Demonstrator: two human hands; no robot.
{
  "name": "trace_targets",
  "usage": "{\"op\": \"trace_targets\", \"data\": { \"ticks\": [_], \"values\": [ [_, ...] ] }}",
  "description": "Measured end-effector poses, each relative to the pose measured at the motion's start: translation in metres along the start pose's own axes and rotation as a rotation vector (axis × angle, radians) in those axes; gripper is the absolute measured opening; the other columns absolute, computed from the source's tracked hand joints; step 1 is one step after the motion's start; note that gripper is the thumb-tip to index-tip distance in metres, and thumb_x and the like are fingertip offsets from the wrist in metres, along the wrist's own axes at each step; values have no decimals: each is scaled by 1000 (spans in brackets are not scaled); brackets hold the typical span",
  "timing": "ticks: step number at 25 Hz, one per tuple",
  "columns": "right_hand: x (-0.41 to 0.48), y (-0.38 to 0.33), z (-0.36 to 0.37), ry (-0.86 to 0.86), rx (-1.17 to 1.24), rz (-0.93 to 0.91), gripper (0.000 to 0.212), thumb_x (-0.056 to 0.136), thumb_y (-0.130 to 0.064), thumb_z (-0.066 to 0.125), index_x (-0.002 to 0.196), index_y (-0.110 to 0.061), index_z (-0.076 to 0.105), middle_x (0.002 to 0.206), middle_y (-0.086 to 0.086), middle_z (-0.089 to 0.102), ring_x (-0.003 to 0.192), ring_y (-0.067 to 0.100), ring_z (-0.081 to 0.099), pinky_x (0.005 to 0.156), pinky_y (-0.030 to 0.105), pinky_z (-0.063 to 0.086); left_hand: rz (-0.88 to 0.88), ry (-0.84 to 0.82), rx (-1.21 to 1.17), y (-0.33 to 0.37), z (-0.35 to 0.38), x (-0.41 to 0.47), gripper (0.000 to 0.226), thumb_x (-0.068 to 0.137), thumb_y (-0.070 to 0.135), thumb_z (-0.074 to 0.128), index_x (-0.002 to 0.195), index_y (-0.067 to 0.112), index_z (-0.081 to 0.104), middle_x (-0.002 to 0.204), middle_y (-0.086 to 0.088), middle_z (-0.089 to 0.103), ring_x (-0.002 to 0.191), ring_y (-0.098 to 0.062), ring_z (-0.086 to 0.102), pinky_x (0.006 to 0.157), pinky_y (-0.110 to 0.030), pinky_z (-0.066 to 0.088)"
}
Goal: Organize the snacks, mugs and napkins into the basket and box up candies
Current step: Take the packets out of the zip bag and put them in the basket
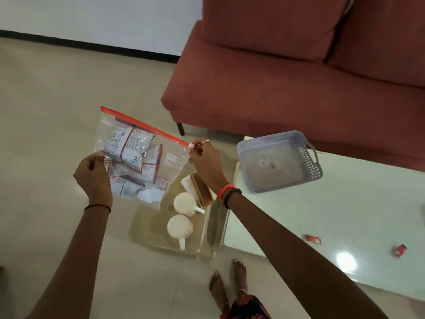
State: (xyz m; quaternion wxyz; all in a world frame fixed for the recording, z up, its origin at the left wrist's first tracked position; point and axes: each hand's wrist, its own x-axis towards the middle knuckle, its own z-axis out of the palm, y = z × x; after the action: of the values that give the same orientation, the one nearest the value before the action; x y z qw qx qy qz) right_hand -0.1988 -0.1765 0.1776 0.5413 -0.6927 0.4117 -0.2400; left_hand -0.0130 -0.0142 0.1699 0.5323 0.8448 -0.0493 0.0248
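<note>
I hold up a clear zip bag [135,155] with a red zipper strip, filled with several white-and-red snack packets. My left hand [93,178] grips its lower left side. My right hand [204,161] pinches the zipper slider at the bag's right end. Below the bag, a clear tray [161,238] holds two white mugs [185,202] [179,227] and a napkin holder [199,188] with napkins. A grey perforated basket [279,161] stands on the white table [345,215]. Two red candies [313,238] [399,250] lie on the table at the right.
A red sofa [287,77] stands behind the table. The tray rests past the table's left end, over beige floor tiles [46,100]. My bare feet [227,284] stand on the floor next to the table's near corner.
</note>
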Motion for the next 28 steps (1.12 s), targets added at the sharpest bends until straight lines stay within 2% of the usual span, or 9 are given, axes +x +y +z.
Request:
{"op": "trace_targets", "data": {
  "ticks": [5, 10, 13, 16, 19, 21, 23, 26, 28],
  "values": [
    [-23, 2, -92, 194, 132, 33, 15, 89, -8, 59, 101, -7, 68, 87, 3, 70, 81, 19, 70, 75, 21, 56, 37, -147, -77, 46, 48, -55, 32, 88, 22, 57, 104, -3, 66, 104, -25, 67, 85, -22, 58, 78, -30, 47],
    [-49, 20, -190, 376, 206, 69, 7, 89, 3, 56, 91, -4, 59, 86, 17, 70, 63, 5, 66, 65, 19, 58, 54, -318, -115, 91, 103, -132, 27, 89, 17, 57, 101, -6, 66, 104, -26, 67, 93, -32, 61, 79, -30, 46],
    [-57, 30, -240, 423, 169, 83, 12, 89, 3, 55, 83, -7, 57, 80, 13, 67, 55, -1, 63, 56, 11, 51, 47, -401, -138, 107, 129, -179, 26, 89, 18, 57, 103, -3, 66, 105, -22, 68, 89, -22, 58, 76, -23, 44],
    [-60, 40, -282, 421, 125, 102, 6, 89, 0, 55, 85, -1, 60, 85, 16, 69, 68, 13, 65, 64, 13, 53, 5, -460, -109, 113, 152, -221, 27, 89, 19, 57, 103, -2, 66, 105, -22, 67, 96, -31, 61, 81, -30, 47],
    [-59, 52, -312, 372, 110, 69, 8, 90, 5, 50, 91, 5, 58, 91, 20, 67, 80, 19, 64, 66, 6, 52, -4, -543, -17, 112, 171, -255, 27, 90, 19, 55, 104, -1, 65, 106, -21, 68, 99, -33, 61, 83, -31, 45],
    [-58, 61, -332, 341, 96, 68, 13, 91, 7, 46, 96, 4, 58, 90, 15, 64, 83, 19, 64, 67, 5, 51, -28, -610, 38, 108, 183, -275, 27, 91, 21, 54, 105, 0, 65, 101, -17, 68, 94, -30, 61, 84, -22, 44],
    [-57, 70, -348, 307, 35, 53, 15, 91, 7, 45, 97, 2, 59, 87, 10, 64, 81, 19, 64, 68, 3, 50, -19, -644, 103, 107, 192, -294, 22, 91, 21, 54, 99, 3, 65, 92, -8, 64, 86, -22, 55, 77, -5, 32],
    [-54, 84, -369, 233, -74, 31, 12, 93, 3, 48, 95, 2, 59, 82, 13, 65, 77, 22, 64, 67, -1, 45, 12, -630, 76, 118, 207, -319, 15, 89, 14, 52, 98, 7, 63, 100, -13, 62, 94, -24, 54, 89, -27, 41],
    [-56, 93, -376, 194, -111, 54, 14, 94, 0, 45, 91, 4, 58, 86, 25, 64, 81, 33, 62, 64, 7, 48, 193, -636, 73, 133, 216, -338, 24, 92, 15, 49, 110, 7, 62, 114, -13, 61, 105, -19, 55, 92, -23, 41]
  ]
}}
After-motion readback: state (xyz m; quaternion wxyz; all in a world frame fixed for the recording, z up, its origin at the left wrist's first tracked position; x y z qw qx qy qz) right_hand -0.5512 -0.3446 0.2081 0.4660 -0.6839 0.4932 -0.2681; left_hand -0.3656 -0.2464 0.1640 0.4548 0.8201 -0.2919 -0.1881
